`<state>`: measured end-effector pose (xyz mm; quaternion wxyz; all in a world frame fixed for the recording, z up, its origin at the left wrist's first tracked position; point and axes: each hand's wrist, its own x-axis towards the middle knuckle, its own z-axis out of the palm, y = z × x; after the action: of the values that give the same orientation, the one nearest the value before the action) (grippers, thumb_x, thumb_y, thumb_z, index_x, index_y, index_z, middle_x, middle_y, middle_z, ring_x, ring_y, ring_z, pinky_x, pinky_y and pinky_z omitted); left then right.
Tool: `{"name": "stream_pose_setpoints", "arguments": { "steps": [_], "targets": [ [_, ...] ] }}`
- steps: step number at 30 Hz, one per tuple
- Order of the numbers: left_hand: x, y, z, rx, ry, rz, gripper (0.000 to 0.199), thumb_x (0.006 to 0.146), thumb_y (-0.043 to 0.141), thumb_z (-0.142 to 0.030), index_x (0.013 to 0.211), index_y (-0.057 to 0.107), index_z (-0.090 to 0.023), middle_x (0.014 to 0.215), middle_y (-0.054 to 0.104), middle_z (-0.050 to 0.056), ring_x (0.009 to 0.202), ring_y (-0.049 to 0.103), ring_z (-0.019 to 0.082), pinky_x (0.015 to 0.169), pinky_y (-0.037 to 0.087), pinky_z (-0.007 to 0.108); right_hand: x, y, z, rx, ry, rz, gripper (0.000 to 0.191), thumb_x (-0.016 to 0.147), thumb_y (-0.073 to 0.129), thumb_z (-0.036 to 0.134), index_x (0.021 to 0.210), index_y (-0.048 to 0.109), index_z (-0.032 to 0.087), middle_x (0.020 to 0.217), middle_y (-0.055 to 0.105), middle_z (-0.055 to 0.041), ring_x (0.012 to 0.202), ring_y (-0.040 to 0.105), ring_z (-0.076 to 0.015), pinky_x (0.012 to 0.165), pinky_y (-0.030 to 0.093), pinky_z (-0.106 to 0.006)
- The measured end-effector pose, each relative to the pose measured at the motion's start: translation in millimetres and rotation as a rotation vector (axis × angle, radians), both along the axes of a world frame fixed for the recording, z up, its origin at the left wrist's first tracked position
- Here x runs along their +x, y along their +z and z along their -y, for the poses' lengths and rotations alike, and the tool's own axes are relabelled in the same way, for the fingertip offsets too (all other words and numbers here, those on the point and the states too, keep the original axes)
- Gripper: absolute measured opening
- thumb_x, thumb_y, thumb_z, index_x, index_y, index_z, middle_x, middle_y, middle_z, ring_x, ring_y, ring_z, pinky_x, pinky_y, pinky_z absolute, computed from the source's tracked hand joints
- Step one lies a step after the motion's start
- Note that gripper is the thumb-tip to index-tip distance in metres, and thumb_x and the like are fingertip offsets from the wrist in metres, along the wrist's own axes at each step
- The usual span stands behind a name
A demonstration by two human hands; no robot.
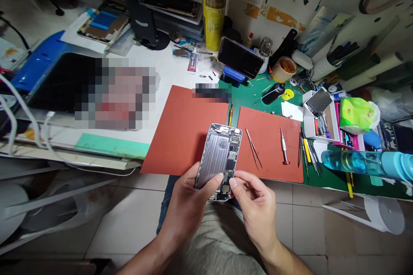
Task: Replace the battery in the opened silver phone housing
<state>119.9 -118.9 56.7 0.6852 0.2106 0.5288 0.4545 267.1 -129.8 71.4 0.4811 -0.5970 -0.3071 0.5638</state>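
Observation:
An opened smartphone body (213, 154) is tilted over the near edge of the bench, its inside facing up, with a silver inner plate and a strip of circuit parts along the right. My left hand (190, 197) wraps its lower left side, thumb lying across the inside. At the lower right edge, my right hand (254, 202) pinches the phone's rim between thumb and forefinger; any tiny part between those fingertips is hidden. Metal tweezers (254, 148) and a screwdriver with a red end (284, 146) lie on the right reddish-brown mat (271, 126).
A second reddish-brown mat (180, 124) lies left, with a gold screwdriver (230, 114) beside it. Farther back are a propped phone (240, 57), a glue tube (192, 61) and a yellow spray can (214, 21). A blue water bottle (364, 162) lies at right.

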Motion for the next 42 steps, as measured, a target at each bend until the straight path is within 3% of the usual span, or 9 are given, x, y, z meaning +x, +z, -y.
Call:
{"name": "stream_pose_setpoints", "arguments": {
  "steps": [7, 15, 21, 42],
  "targets": [
    [-2, 12.5, -2, -0.044, 0.009, 0.097, 0.032, 0.084, 0.090, -0.037, 0.109, 0.080, -0.021, 0.095, 0.079, 0.005, 0.089, 0.070, 0.021, 0.086, 0.059, 0.033, 0, -3.9, 1, -0.047, -0.003, -0.055, 0.026, 0.087, 0.091, 0.040, 0.101, 0.086, 0.020, 0.075, 0.075, -0.0031, 0.065, 0.062, -0.0118, 0.061, 0.055, -0.020],
    [-5, 5.3, 1, -0.027, -0.023, -0.006, 0.029, 0.082, 0.090, -0.039, 0.101, 0.079, -0.019, 0.087, 0.073, 0.001, 0.086, 0.065, 0.018, 0.078, 0.054, 0.026, -2, -4.5, 0, -0.065, -0.016, 0.007, 0.028, 0.086, 0.089, 0.041, 0.101, 0.085, 0.018, 0.072, 0.070, -0.0022, 0.063, 0.056, -0.0116, 0.058, 0.050, -0.021],
    [-8, -0.7, 4, -0.016, -0.048, -0.013, 0.033, 0.085, 0.089, -0.037, 0.112, 0.078, -0.022, 0.096, 0.076, 0.002, 0.089, 0.065, 0.017, 0.081, 0.054, 0.026, -1, -2.4, 0, -0.046, 0.021, -0.024, 0.032, 0.087, 0.089, 0.043, 0.106, 0.083, 0.018, 0.074, 0.070, -0.0017, 0.063, 0.057, -0.0114, 0.059, 0.052, -0.022],
    [-1, 9.5, -2, -0.010, -0.004, 0.095, 0.031, 0.082, 0.092, -0.035, 0.105, 0.079, -0.019, 0.095, 0.078, 0.004, 0.087, 0.068, 0.017, 0.084, 0.058, 0.027, -1, 0.6, -2, -0.047, 0.019, -0.006, 0.034, 0.088, 0.087, 0.045, 0.107, 0.082, 0.017, 0.071, 0.065, 0.0006, 0.062, 0.052, -0.0110, 0.057, 0.047, -0.023]
  ]
}}
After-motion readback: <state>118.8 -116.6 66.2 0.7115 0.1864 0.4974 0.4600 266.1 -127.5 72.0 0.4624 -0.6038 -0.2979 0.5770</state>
